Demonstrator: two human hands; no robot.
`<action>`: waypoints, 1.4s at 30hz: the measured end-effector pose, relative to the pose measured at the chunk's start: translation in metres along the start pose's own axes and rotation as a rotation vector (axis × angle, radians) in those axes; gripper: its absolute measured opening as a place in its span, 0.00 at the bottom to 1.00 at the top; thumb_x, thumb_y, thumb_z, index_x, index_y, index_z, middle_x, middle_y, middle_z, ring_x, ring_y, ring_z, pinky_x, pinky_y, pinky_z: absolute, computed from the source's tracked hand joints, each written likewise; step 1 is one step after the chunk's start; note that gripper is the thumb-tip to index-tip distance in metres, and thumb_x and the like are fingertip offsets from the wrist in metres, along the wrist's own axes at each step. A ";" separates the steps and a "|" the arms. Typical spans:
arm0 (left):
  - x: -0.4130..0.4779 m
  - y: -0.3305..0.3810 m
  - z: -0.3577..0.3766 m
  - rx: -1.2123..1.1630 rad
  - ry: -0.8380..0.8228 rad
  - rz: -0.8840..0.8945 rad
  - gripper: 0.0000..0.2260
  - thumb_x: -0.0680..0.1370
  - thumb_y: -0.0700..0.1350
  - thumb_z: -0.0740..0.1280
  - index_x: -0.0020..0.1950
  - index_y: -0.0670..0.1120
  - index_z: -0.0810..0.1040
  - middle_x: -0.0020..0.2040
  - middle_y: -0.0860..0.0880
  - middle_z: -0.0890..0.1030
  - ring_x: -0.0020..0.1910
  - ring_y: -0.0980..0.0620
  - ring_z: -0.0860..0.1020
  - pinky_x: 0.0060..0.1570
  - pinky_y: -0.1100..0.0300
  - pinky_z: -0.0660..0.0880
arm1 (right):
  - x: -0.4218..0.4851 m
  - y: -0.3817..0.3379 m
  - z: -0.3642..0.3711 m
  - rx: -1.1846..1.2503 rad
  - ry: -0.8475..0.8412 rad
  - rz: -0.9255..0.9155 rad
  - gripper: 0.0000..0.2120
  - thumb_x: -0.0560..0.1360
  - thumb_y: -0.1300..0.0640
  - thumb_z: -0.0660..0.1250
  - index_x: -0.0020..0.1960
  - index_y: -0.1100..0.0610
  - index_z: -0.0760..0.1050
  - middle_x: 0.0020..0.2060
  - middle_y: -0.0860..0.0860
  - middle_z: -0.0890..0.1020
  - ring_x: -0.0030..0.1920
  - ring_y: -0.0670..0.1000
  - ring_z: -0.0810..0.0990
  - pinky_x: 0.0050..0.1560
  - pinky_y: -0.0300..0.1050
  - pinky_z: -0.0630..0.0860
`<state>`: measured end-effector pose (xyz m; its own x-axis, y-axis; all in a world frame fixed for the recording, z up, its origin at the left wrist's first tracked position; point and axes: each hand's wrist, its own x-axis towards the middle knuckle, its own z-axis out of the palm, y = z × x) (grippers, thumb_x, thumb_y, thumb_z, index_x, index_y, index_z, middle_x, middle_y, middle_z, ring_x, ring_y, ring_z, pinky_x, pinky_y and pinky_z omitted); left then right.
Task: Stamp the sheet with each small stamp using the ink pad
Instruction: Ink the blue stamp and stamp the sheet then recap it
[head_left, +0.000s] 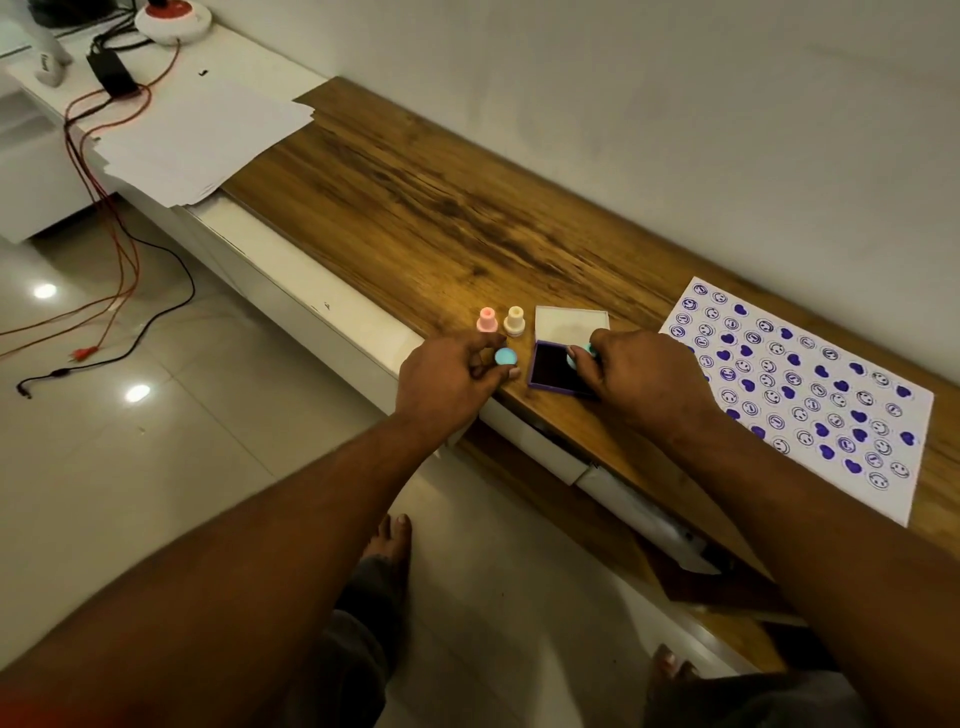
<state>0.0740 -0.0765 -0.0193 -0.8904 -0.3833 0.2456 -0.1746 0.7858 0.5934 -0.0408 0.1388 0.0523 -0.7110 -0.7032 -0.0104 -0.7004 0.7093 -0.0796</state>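
Note:
A purple ink pad (551, 370) lies open on the wooden shelf, its white lid (570, 325) tipped back behind it. My right hand (639, 379) holds a small teal stamp (581, 354) down on the dark pad. My left hand (451, 375) pinches a round light-blue cap (505, 357) just left of the pad. A pink stamp (487, 319) and a cream stamp (515, 320) stand upright behind my left hand. The white sheet (810, 389), to the right of the pad, is covered with purple smileys and hearts.
The wooden shelf (415, 208) runs along a white wall. A stack of blank paper (202, 137) lies at its far left end. Red and black cables (119, 260) hang to the tiled floor. My bare feet (389, 540) stand below the shelf edge.

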 end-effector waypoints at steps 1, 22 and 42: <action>-0.001 0.001 0.000 0.008 0.005 0.003 0.24 0.76 0.64 0.73 0.69 0.55 0.81 0.49 0.54 0.87 0.48 0.55 0.82 0.45 0.59 0.76 | 0.000 0.000 0.000 0.000 -0.008 0.004 0.25 0.85 0.38 0.51 0.56 0.56 0.77 0.43 0.56 0.83 0.42 0.55 0.81 0.40 0.50 0.78; 0.021 0.056 0.032 0.314 -0.077 0.218 0.30 0.74 0.73 0.67 0.70 0.59 0.80 0.51 0.52 0.86 0.48 0.51 0.83 0.40 0.59 0.72 | 0.004 0.014 -0.007 -0.054 0.068 0.026 0.24 0.85 0.39 0.55 0.52 0.57 0.79 0.33 0.50 0.72 0.34 0.52 0.72 0.34 0.44 0.64; 0.026 0.065 0.027 0.247 -0.177 0.052 0.17 0.76 0.55 0.73 0.65 0.60 0.82 0.48 0.53 0.86 0.45 0.50 0.83 0.40 0.58 0.73 | 0.023 -0.046 0.008 -0.412 -0.364 0.164 0.17 0.82 0.53 0.68 0.67 0.58 0.75 0.60 0.59 0.83 0.59 0.60 0.84 0.55 0.52 0.79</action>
<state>0.0277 -0.0226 0.0047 -0.9563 -0.2664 0.1206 -0.2048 0.9045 0.3740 -0.0246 0.0900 0.0476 -0.7955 -0.5025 -0.3386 -0.6019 0.7197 0.3460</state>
